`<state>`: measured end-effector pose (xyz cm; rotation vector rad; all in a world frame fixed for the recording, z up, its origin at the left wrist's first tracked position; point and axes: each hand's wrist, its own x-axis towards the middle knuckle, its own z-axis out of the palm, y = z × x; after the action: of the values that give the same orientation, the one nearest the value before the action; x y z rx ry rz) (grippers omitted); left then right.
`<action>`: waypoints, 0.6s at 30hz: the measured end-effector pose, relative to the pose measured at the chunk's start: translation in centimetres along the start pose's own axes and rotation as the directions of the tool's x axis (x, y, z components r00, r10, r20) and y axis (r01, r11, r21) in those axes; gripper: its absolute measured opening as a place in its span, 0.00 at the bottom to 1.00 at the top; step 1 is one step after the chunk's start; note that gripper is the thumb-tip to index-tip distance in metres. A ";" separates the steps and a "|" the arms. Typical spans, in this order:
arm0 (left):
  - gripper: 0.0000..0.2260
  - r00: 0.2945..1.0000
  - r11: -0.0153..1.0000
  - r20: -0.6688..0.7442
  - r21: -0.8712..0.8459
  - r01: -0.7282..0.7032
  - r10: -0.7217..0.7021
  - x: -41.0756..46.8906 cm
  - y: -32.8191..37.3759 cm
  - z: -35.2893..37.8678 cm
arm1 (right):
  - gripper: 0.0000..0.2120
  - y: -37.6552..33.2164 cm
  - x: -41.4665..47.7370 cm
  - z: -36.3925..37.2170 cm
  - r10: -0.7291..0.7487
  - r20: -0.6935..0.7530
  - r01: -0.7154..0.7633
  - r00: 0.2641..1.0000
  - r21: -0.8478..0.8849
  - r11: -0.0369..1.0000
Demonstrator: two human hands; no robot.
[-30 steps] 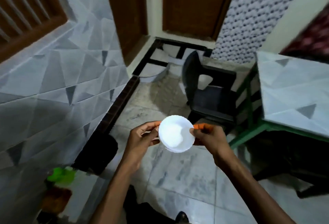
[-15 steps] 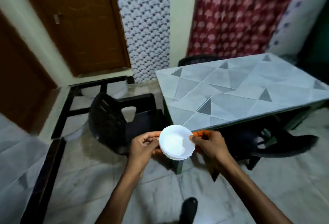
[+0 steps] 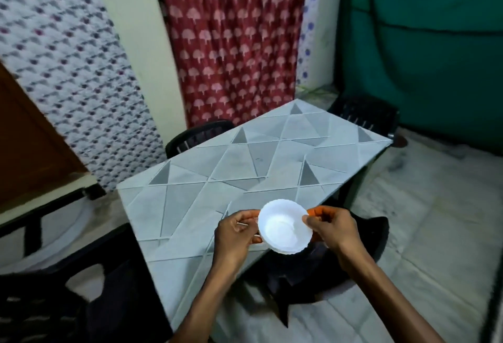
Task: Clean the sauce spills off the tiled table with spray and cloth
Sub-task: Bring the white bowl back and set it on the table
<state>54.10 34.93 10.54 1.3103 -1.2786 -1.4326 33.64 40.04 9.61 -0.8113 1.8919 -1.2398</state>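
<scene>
My left hand (image 3: 236, 233) and right hand (image 3: 333, 229) pinch rim of small white scalloped bowl (image 3: 284, 227) from both sides, held over near edge of grey triangle-patterned tiled table (image 3: 245, 168). Orange item under bowl, unidentifiable.

bare tabletop (image 3: 206, 206), chairs (image 3: 362, 116) crowding edges

No text, label, brand, number or sign could be read anywhere in the view.
</scene>
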 end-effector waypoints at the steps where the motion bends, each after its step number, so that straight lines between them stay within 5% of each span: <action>1: 0.07 1.000 1.000 0.004 0.004 0.001 -0.001 1.1 0.1 1.7 | 0.04 0.1 1.4 -1.0 0.007 -0.011 -0.007 1.000 -0.004 1.000; 9: 0.07 1.000 1.000 0.024 0.024 -0.006 0.005 9.1 0.8 17.2 | 0.02 1.3 13.9 -12.2 0.022 -0.022 -0.022 1.000 -0.031 0.999; 18: 0.07 0.991 1.000 -0.132 -0.004 0.001 -0.002 15.0 1.8 34.5 | 0.04 1.5 29.7 -24.8 -0.012 0.129 0.031 0.992 -0.150 0.988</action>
<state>17.69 25.55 8.03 1.3801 -1.1869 -1.3259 -3.26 28.35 8.29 -0.9707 1.8940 -1.0393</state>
